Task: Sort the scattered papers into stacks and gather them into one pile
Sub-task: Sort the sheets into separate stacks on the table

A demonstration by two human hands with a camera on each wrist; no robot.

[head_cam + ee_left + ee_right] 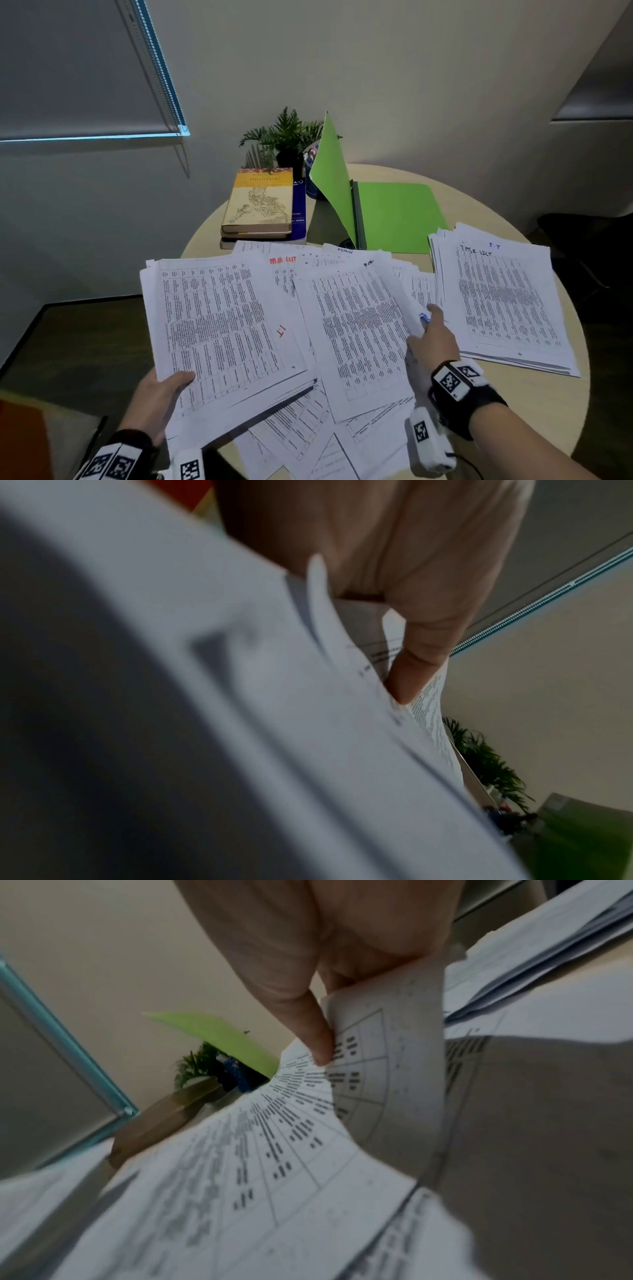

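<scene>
My left hand [161, 394] grips a thick stack of printed sheets [215, 329] by its near corner, thumb on top, and holds it above the table's left side; its thumb [411, 669] presses into that stack [240, 696] in the left wrist view. My right hand [430, 337] pinches the right edge of a loose printed sheet [356, 325] in the middle, and that edge curls up. The right wrist view has the thumb [318, 1045] on this bent sheet [377, 1069]. More scattered papers [308, 438] lie beneath. A sorted stack headed "TASK LIST" [503, 298] rests at the right.
A round beige table [534, 411] carries everything. At its far side stand an open green folder [394, 212], a pile of books [260, 202], a potted plant [287, 137] and a pen holder. A window blind [85, 68] hangs at the left.
</scene>
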